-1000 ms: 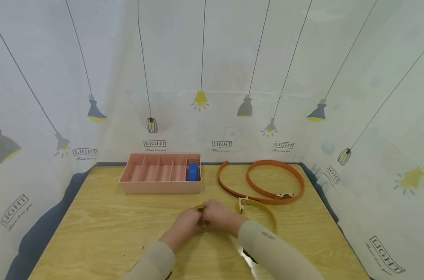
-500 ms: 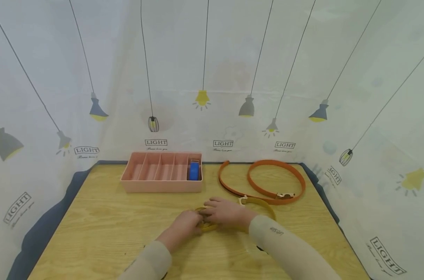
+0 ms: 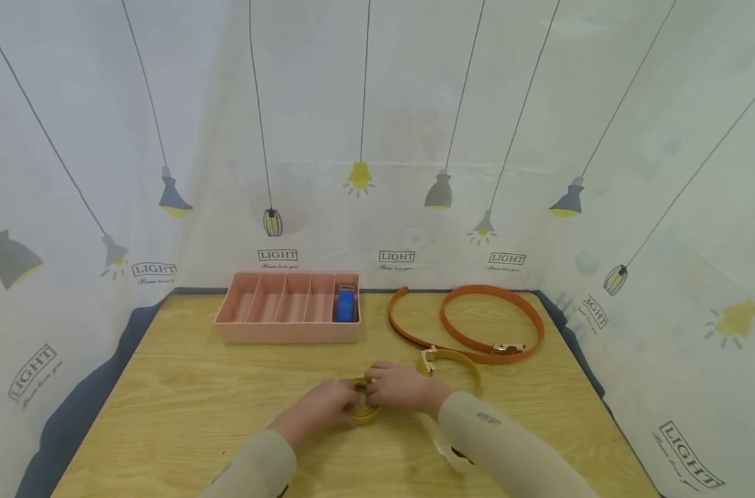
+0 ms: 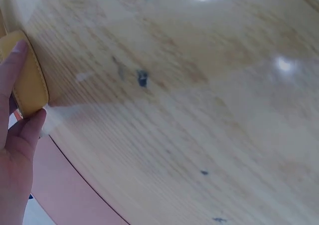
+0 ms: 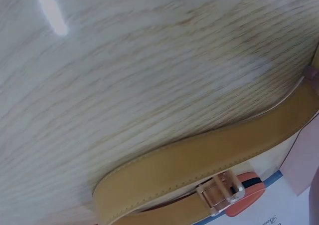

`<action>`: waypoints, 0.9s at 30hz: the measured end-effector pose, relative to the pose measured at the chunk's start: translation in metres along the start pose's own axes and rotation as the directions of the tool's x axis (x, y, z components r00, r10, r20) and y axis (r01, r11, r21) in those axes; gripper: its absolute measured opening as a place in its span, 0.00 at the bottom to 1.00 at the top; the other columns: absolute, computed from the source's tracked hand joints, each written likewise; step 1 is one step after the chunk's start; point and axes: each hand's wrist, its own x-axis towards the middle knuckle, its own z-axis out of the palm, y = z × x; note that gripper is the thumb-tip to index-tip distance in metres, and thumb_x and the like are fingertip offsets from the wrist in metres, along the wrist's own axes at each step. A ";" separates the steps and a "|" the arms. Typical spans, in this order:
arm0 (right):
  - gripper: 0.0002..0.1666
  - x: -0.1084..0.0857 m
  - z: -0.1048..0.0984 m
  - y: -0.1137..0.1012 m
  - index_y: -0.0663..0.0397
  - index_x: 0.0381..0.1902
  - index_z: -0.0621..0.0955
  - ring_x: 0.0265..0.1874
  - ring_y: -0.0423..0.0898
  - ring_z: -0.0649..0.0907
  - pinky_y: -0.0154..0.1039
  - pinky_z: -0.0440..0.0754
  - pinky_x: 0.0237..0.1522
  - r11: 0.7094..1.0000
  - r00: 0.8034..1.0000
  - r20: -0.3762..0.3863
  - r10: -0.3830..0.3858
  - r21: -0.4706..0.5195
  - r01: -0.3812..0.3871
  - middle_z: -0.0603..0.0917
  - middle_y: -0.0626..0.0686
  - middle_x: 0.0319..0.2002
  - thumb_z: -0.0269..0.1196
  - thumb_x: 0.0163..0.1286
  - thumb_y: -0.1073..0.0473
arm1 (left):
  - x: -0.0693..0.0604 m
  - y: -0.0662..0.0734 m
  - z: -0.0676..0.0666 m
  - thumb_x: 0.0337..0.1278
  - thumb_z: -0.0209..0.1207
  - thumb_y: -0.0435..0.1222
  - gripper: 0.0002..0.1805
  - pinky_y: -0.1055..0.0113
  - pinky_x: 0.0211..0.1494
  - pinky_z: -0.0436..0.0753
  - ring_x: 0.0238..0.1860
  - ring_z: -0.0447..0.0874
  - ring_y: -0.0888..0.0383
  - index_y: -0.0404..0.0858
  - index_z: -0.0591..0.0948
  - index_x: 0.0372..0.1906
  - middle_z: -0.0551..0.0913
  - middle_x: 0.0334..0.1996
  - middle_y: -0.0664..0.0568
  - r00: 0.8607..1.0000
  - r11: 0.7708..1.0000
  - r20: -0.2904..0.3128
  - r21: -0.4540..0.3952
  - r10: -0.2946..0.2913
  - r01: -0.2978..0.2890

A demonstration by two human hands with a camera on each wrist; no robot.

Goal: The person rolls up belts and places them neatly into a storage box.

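A yellow belt [image 3: 365, 416] is wound into a small coil at its inner end, standing on edge on the wooden table. My left hand [image 3: 324, 407] holds the coil from the left; in the left wrist view, its fingertips press the stitched strap [image 4: 33, 83]. From the right, my right hand [image 3: 403, 386] pinches the coil's edge, its fingertips partly hidden. The unrolled length [image 5: 199, 157] curves away past the right hand to a metal buckle [image 5: 219, 194]. Most of the right hand lies outside the right wrist view.
Behind the hands stands a pink divided tray [image 3: 290, 333], with a blue rolled item [image 3: 345, 304] in its rightmost compartment. An orange belt [image 3: 535, 318] lies loosely looped at the back right. Patterned cloth walls [image 3: 389, 207] border the table.
The right hand spread its fingers over the coil half a second ago and now pinches it again. The buckle end has shifted slightly left. The left hand keeps holding the coil.
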 end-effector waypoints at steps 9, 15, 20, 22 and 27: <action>0.10 0.014 -0.009 -0.004 0.26 0.32 0.87 0.27 0.39 0.65 0.33 0.67 0.39 0.987 0.991 0.034 0.132 0.083 -0.134 0.80 0.32 0.24 0.67 0.61 0.55 | 0.000 -0.003 -0.002 0.38 0.74 0.39 0.17 0.69 0.28 0.66 0.23 0.61 0.64 0.46 0.73 0.17 0.64 0.18 0.64 0.999 1.000 -0.040 0.018 0.004 -0.003; 0.08 0.023 -0.008 -0.006 0.32 0.25 0.85 0.26 0.40 0.67 0.33 0.67 0.35 0.941 0.957 0.112 0.266 0.185 -0.283 0.75 0.38 0.19 0.70 0.56 0.57 | 0.005 0.002 0.003 0.36 0.76 0.49 0.20 0.66 0.27 0.71 0.20 0.65 0.64 0.48 0.75 0.16 0.69 0.15 0.64 0.991 0.993 -0.109 0.073 -0.079 0.088; 0.07 0.025 -0.009 -0.008 0.37 0.22 0.83 0.28 0.40 0.71 0.35 0.69 0.34 0.905 0.932 0.143 0.332 0.228 -0.358 0.73 0.39 0.19 0.73 0.51 0.54 | 0.011 0.007 0.008 0.32 0.77 0.48 0.19 0.62 0.31 0.77 0.22 0.74 0.60 0.46 0.78 0.19 0.77 0.18 0.59 0.977 0.983 -0.163 0.097 -0.137 0.154; 0.08 0.024 -0.009 -0.008 0.36 0.22 0.83 0.27 0.39 0.70 0.34 0.68 0.33 0.901 0.931 0.133 0.339 0.239 -0.362 0.72 0.38 0.18 0.74 0.49 0.54 | 0.012 0.009 0.008 0.33 0.78 0.47 0.17 0.61 0.31 0.77 0.22 0.76 0.58 0.46 0.79 0.19 0.78 0.19 0.58 0.974 0.980 -0.172 0.105 -0.150 0.170; 0.08 0.017 -0.003 -0.007 0.32 0.28 0.86 0.30 0.40 0.69 0.34 0.66 0.36 0.923 0.950 0.077 0.304 0.221 -0.314 0.76 0.36 0.20 0.75 0.49 0.46 | 0.013 0.010 0.009 0.38 0.76 0.45 0.17 0.62 0.30 0.77 0.22 0.74 0.59 0.46 0.77 0.19 0.76 0.18 0.59 0.975 0.972 -0.155 0.145 -0.161 0.183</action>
